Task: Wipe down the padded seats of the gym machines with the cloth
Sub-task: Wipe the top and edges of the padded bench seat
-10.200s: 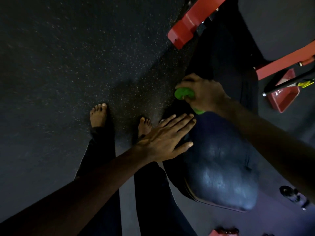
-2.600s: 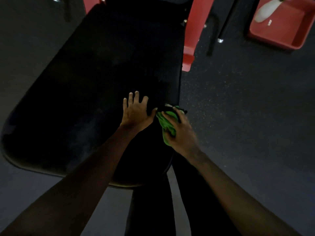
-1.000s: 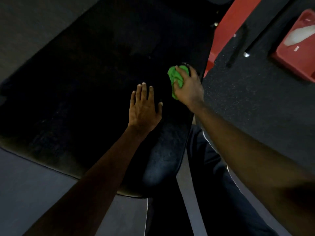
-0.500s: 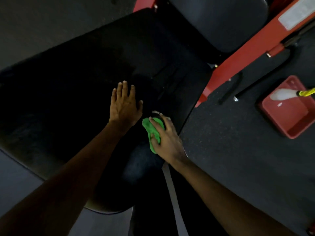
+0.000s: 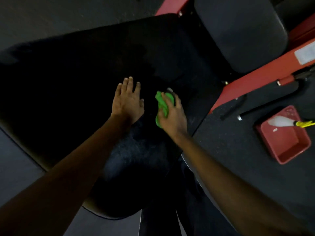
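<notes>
A large black padded seat [image 5: 73, 92] fills the middle of the head view. My left hand [image 5: 127, 101] lies flat on it with straight, spread fingers. Just to its right, my right hand [image 5: 172, 114] grips a bunched green cloth [image 5: 162, 104] and presses it onto the seat near the right edge. A second dark pad [image 5: 242, 31] sits beyond, at the upper right.
A red machine frame beam [image 5: 255, 77] runs diagonally right of the seat. On the speckled floor at the right stands a red tray [image 5: 286, 143] holding a white spray bottle [image 5: 281, 120] with a yellow nozzle. My dark trouser legs show below the seat.
My right hand with the cloth has slid back along the seat's right edge and now sits close beside my left hand, which stays flat on the pad. The camera view has shifted.
</notes>
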`<state>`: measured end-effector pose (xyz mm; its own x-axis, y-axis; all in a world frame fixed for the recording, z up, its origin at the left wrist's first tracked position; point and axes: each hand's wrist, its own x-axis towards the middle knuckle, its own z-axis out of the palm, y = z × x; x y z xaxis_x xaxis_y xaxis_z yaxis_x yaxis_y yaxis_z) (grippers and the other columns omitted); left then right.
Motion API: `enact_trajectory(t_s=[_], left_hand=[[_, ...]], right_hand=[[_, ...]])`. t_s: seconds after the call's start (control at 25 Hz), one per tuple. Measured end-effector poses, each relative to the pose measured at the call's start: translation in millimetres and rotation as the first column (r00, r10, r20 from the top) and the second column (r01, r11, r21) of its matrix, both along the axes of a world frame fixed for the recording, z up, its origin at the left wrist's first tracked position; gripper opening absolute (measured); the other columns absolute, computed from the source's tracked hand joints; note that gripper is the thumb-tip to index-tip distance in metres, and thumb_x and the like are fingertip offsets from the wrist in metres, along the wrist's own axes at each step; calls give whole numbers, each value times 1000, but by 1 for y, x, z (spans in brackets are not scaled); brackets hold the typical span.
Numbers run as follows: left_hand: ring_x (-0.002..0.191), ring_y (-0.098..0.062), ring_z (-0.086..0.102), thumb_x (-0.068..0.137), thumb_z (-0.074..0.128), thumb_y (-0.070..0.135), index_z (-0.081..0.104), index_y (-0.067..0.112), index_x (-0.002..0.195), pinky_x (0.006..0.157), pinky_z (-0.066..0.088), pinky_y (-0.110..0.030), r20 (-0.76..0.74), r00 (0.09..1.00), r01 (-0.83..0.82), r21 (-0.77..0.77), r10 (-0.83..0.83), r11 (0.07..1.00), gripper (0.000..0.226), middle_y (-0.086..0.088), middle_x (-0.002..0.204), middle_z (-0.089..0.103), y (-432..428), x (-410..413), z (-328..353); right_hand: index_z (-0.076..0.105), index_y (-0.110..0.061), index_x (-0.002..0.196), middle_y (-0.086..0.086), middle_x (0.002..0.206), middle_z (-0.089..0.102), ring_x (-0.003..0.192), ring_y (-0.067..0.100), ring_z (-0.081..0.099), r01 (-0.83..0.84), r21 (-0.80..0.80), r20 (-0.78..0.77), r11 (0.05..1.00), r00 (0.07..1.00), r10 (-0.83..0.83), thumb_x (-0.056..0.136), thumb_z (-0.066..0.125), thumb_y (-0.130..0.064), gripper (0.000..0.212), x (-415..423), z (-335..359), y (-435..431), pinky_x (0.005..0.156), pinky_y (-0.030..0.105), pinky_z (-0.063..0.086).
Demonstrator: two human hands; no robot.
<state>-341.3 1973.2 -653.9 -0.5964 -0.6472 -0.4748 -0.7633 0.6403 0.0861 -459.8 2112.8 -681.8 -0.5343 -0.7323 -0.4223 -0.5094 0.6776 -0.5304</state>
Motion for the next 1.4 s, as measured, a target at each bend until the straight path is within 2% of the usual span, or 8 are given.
enact_trajectory(t_s=[0.24,0.36,0.56,0.76,0.84,1.0,1.24,1.4], left_hand=[[153,-33,6,101,36,42,16,11,159,123,5,-44,48,999,-11,-37,13,999,69,-19,165,8,-10,13,2],[153,-33,5,101,37,40,15,10,158,123,4,-44,57,998,-35,-30,37,999,68,-19,165,7,-8,9,1],[154,-32,5,102,35,38,18,10,158,124,6,-44,42,996,-74,-21,74,997,64,-18,166,8,-13,5,5],[154,-32,5,103,34,36,16,6,158,125,6,-44,75,989,-123,-59,128,991,65,-18,166,8,-33,3,14],[154,-32,6,103,34,37,16,6,158,125,8,-44,84,983,-157,-99,166,983,66,-19,165,8,-49,2,14],[152,-33,12,100,39,35,25,6,155,124,13,-43,84,974,-205,-85,212,975,63,-20,163,16,-73,-5,8],[152,-34,13,99,42,33,26,8,154,124,16,-44,92,961,-260,-24,261,965,63,-21,162,17,-77,-17,13],[154,-31,6,99,41,33,21,7,156,125,8,-42,58,956,-288,-1,288,958,66,-18,165,12,-89,-16,12]], right_hand=[[35,-43,150,-2,161,22,145,29,35,-174,-22,-29,984,984,173,92,54,-34,62,18,8,22,105,47,49],[40,-39,150,3,159,26,134,32,48,-75,15,-102,997,992,76,94,57,-34,59,-5,-17,-38,101,43,50],[39,-40,151,2,161,26,129,32,53,62,126,-41,990,997,-58,95,57,-33,59,-26,-19,-104,97,40,47],[34,-45,151,-6,162,19,144,25,37,-264,-72,54,962,962,268,90,59,-28,68,30,25,-21,104,43,50],[34,-45,150,-6,162,19,148,27,30,-300,-79,51,951,951,304,91,56,-31,64,25,20,-23,104,47,49],[41,-41,148,-1,159,28,142,29,39,-285,-82,-69,955,958,280,92,58,-32,59,-11,-16,-100,102,46,51],[42,-39,148,3,158,29,133,31,48,-112,45,-14,993,994,113,94,56,-35,56,-46,-35,-194,100,46,50],[37,-42,150,1,160,26,142,27,40,-406,-109,8,907,912,409,94,57,-34,60,-38,-15,-143,104,42,49]])
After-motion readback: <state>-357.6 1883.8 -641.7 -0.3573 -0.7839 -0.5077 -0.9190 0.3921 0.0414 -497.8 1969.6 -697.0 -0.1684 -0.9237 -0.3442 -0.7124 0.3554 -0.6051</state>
